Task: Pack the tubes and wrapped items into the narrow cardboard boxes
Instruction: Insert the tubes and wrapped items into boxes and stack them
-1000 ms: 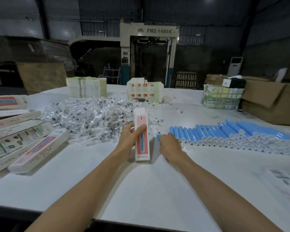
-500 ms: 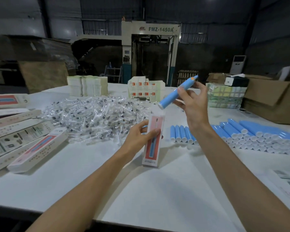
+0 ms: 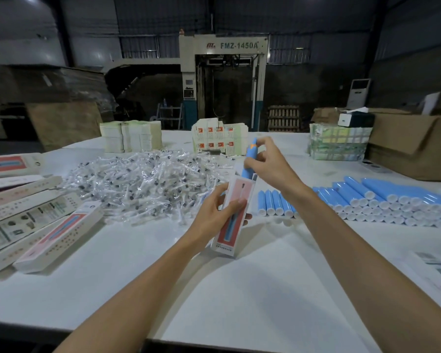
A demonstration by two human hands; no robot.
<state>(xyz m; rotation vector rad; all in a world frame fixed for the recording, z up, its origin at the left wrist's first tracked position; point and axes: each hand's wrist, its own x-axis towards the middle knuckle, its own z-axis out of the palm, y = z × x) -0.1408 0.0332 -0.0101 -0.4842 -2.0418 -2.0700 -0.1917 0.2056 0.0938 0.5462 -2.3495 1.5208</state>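
My left hand [image 3: 214, 215] grips the narrow box [image 3: 233, 217] above the white table [image 3: 214, 289] while my right hand [image 3: 267, 161] pinches a blue tube [image 3: 250, 161] at its open top, a warehouse machine [image 3: 224, 82] behind.
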